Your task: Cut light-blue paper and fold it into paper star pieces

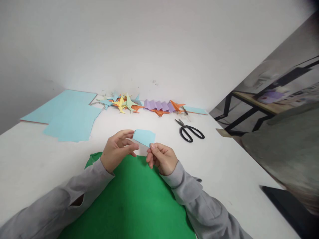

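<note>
A small folded light-blue paper (pixel 144 136) is held in the air between both my hands, above the far edge of a green sheet (pixel 134 199). My left hand (pixel 117 150) pinches its left end with thumb and fingers. The paper's lower right corner is pinched by my right hand (pixel 161 158), whose other fingers are curled in. Grey sleeves cover both my forearms.
Large light-blue sheets (pixel 71 119) lie at the back left of the white table (pixel 224 166). A row of folded coloured paper shapes (pixel 144 105) lines the wall. Black scissors (pixel 190 131) lie to the right of my hands. A dark object (pixel 289 205) sits at the table's near right corner.
</note>
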### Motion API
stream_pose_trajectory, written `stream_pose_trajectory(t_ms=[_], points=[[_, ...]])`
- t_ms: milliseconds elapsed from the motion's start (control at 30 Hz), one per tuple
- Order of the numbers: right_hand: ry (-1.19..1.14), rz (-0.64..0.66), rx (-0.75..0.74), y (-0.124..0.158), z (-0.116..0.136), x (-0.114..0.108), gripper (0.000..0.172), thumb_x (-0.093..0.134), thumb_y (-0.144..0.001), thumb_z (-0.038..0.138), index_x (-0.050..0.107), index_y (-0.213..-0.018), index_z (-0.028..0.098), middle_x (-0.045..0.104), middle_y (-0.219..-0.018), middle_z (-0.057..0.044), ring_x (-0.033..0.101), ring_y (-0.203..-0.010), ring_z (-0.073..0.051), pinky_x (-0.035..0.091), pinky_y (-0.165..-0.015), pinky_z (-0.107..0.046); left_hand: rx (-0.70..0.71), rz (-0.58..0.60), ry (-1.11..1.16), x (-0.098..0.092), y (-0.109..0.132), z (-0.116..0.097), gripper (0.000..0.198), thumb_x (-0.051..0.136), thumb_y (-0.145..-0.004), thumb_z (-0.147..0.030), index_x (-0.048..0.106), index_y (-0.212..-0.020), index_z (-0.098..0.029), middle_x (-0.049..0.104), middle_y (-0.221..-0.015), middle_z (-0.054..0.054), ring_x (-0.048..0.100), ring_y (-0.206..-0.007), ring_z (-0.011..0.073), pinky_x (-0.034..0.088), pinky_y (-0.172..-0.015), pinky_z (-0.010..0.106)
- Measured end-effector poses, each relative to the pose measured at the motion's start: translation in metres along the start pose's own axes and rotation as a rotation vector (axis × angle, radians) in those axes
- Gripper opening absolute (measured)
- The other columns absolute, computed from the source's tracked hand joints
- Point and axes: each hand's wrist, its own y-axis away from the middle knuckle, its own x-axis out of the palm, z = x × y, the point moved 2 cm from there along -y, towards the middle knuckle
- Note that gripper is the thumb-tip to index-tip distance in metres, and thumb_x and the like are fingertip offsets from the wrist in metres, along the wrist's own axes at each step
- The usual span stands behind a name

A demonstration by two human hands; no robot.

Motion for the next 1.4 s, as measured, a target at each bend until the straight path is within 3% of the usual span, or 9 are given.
stream_pose_trajectory(t_ms=[67, 267, 433, 600, 833, 1000, 1133, 1267, 1400], points=[[-0.020, 0.017, 0.019, 0.000, -0.002, 0.001, 0.043, 0.069, -0.058, 0.056, 0.055, -0.060, 0.015, 0.060, -0.042, 0.002, 0.048, -0.028, -0.007, 0.037, -0.030, -0.017, 0.074, -0.009, -0.062, 0.000, 0.000, 0.000, 0.049, 0.074, -0.059, -0.018, 0.055, -0.104, -0.017, 0.059, -0.092, 0.004, 0.060, -0.075, 0.0156, 0.055, -0.055, 0.027], [-0.006, 0.046, 0.020, 0.001, -0.004, 0.002, 0.042, 0.068, -0.060, 0.055, 0.056, -0.061, 0.015, 0.061, -0.043, 0.002, 0.049, -0.029, -0.007, 0.037, -0.031, -0.017, 0.191, -0.042, -0.169, -0.002, 0.002, 0.000, 0.038, 0.070, -0.065, -0.020, 0.058, -0.101, -0.017, 0.060, -0.095, 0.005, 0.059, -0.079, 0.0154, 0.055, -0.061, 0.026], [0.023, 0.047, 0.040, 0.002, -0.003, 0.003, 0.044, 0.066, -0.061, 0.058, 0.056, -0.061, 0.015, 0.061, -0.044, 0.001, 0.050, -0.031, -0.008, 0.038, -0.032, -0.018, 0.187, -0.054, -0.170, -0.002, 0.002, -0.001, 0.037, 0.069, -0.066, -0.021, 0.059, -0.102, -0.017, 0.059, -0.087, 0.002, 0.060, -0.066, 0.0125, 0.054, -0.052, 0.025], [0.140, -0.018, -0.087, 0.004, 0.003, 0.003, 0.043, 0.068, -0.061, 0.056, 0.058, -0.060, 0.015, 0.061, -0.047, 0.000, 0.051, -0.034, -0.008, 0.040, -0.036, -0.020, 0.204, -0.085, -0.236, -0.004, 0.001, -0.002, 0.024, 0.066, -0.069, -0.019, 0.063, -0.092, -0.015, 0.061, -0.066, -0.001, 0.061, -0.058, 0.0125, 0.053, -0.050, 0.024], [0.035, 0.126, -0.002, 0.004, -0.004, -0.004, 0.077, 0.031, -0.059, 0.085, 0.061, -0.065, 0.015, 0.058, -0.046, -0.004, 0.055, -0.040, -0.014, 0.044, -0.041, -0.026, 0.144, -0.080, -0.232, -0.002, 0.001, -0.013, 0.007, 0.059, -0.063, -0.014, 0.066, -0.062, -0.015, 0.064, -0.071, 0.002, 0.060, -0.050, 0.0119, 0.052, -0.045, 0.025], [0.226, -0.003, -0.146, 0.005, 0.007, -0.006, 0.057, 0.048, -0.066, 0.072, 0.065, -0.072, 0.018, 0.063, -0.065, -0.004, 0.056, -0.058, -0.016, 0.044, -0.048, -0.025, 0.057, 0.039, -0.256, 0.000, 0.003, -0.014, 0.016, 0.057, -0.069, -0.024, 0.067, -0.059, -0.015, 0.064, -0.071, 0.003, 0.060, -0.055, 0.0135, 0.052, -0.050, 0.025], [0.433, 0.011, -0.182, 0.007, 0.013, -0.002, 0.034, 0.066, -0.064, 0.052, 0.065, -0.066, 0.018, 0.059, -0.058, 0.001, 0.051, -0.055, -0.014, 0.041, -0.052, -0.025, -0.002, 0.155, -0.291, 0.001, 0.002, -0.005, 0.011, 0.065, -0.065, -0.025, 0.066, -0.065, -0.014, 0.064, -0.069, 0.004, 0.059, -0.062, 0.0156, 0.052, -0.054, 0.026], [0.493, -0.037, -0.165, 0.003, 0.009, -0.007, 0.027, 0.062, -0.068, 0.043, 0.066, -0.063, 0.017, 0.056, -0.053, 0.002, 0.047, -0.051, -0.012, 0.038, -0.050, -0.025, -0.046, 0.143, -0.326, -0.001, -0.002, 0.003, 0.015, 0.066, -0.056, -0.014, 0.067, -0.071, -0.015, 0.066, -0.073, 0.004, 0.060, -0.068, 0.0167, 0.050, -0.063, 0.029], [0.407, -0.026, -0.085, 0.000, 0.004, -0.012, 0.020, 0.064, -0.063, 0.036, 0.065, -0.070, 0.017, 0.059, -0.053, 0.002, 0.049, -0.049, -0.012, 0.038, -0.049, -0.025, -0.047, 0.107, -0.341, -0.003, -0.006, 0.006, 0.016, 0.059, -0.058, -0.014, 0.069, -0.071, -0.015, 0.068, -0.076, 0.005, 0.062, -0.075, 0.0184, 0.049, -0.071, 0.032]])
